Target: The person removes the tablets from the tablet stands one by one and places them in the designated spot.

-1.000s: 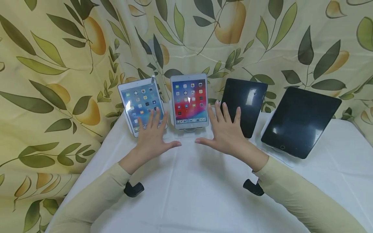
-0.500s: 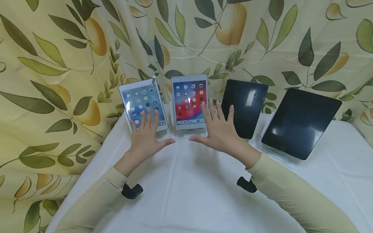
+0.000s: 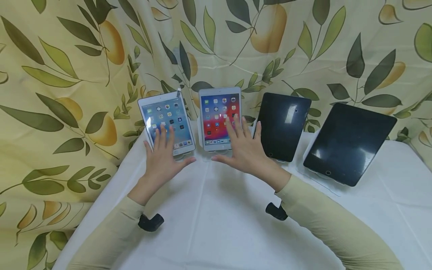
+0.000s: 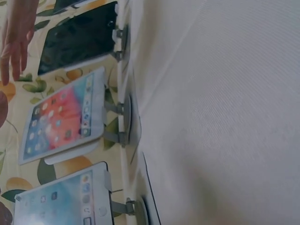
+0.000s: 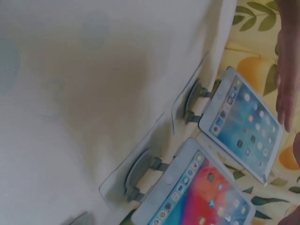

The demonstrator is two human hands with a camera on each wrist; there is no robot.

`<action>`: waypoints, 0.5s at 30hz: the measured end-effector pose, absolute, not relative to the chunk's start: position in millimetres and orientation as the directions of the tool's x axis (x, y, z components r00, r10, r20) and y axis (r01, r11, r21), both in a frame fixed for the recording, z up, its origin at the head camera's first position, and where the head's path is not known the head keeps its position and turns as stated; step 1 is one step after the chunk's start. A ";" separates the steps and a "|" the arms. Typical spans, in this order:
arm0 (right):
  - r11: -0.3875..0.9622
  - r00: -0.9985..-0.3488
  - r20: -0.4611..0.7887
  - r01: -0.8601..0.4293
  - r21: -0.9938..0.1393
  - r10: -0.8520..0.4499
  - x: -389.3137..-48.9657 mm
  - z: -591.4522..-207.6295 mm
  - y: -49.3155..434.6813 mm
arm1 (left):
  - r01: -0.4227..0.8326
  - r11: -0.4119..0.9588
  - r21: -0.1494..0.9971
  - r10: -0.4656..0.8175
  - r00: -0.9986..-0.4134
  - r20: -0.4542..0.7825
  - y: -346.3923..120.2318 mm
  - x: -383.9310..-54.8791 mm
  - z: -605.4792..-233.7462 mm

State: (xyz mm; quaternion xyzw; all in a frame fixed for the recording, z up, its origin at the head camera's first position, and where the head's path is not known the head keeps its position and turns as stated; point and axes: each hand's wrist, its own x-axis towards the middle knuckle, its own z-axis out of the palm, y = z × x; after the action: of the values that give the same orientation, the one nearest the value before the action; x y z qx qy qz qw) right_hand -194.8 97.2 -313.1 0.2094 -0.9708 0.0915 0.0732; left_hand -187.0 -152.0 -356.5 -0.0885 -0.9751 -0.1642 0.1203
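My left hand (image 3: 161,157), fingers spread, is held in front of the lower part of a white tablet (image 3: 165,108) with a lit blue home screen. My right hand (image 3: 248,152), also spread, overlaps the lower right of a second white tablet (image 3: 217,101), whose lit screen is red and blue. Both hands hold nothing, and the wrist views show their fingers apart from the screens. To the right lean a dark-screened black tablet (image 3: 283,127) and a larger black tablet (image 3: 349,146). In the left wrist view, grey hinged stands (image 4: 125,119) prop the tablets up.
A white cloth (image 3: 216,225) covers the table under the stands. Behind hangs a cream curtain (image 3: 314,22) printed with leaves and fruit. Black wrist devices (image 3: 151,222) sit below both sleeves. A small tag (image 3: 178,93) sticks up at the blue-screen tablet's top corner.
Both spread hands have drifted to the left. The right hand has moved from the smaller black tablet's edge across to the red-screen tablet. The tablets stay in place on their stands.
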 end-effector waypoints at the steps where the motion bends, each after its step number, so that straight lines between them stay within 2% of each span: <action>1: 0.896 -0.902 0.179 -0.419 -0.145 -0.393 -195.3 -313.5 96.0 | 0.211 0.931 0.297 0.132 -0.955 0.264 -153.0 -186.9 -356.5; 9: 0.891 -0.902 0.185 -0.420 -0.172 -0.390 -200.2 -314.6 84.3 | 0.189 0.917 0.352 0.084 -0.953 0.293 -158.4 -187.1 -359.6; 15: 0.860 -0.898 0.212 -0.433 -0.270 -0.386 -206.3 -321.3 74.9 | 0.166 0.902 0.399 0.034 -0.948 0.317 -167.8 -190.4 -359.6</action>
State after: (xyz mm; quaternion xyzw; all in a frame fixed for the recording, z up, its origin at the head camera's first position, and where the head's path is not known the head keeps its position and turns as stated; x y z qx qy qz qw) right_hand -206.3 74.9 -321.3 0.2130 -0.9614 0.1569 0.0756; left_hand -190.4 -167.8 -359.6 -0.0518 -0.9630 -0.2155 0.1531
